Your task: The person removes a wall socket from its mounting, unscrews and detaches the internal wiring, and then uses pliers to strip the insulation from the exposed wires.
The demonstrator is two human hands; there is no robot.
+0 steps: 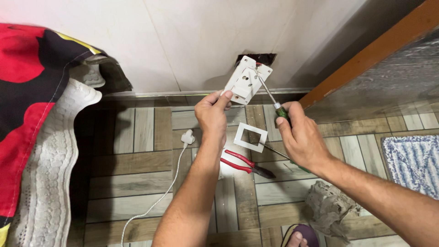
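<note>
Head view, looking down at a wood-pattern tile floor (137, 183) where it meets a pale wall (192, 41). The left hand (211, 112) is closed around the lower edge of a white socket plate (246, 78), thumb on its face, holding it tilted just in front of a dark wall opening (265, 58). The right hand (299, 137) is closed around the green handle of a screwdriver (270, 97); the shaft runs up and left, its tip at the plate's upper right corner.

On the floor between the forearms lie a white frame (250, 136), red-handled pliers (247, 164) and a second screwdriver (276, 153). Left of them a white plug with cord (186, 137). Far left, a red-and-black cloth (27, 82); near right, a grey rag (331, 206) and a blue-striped mat (411, 160).
</note>
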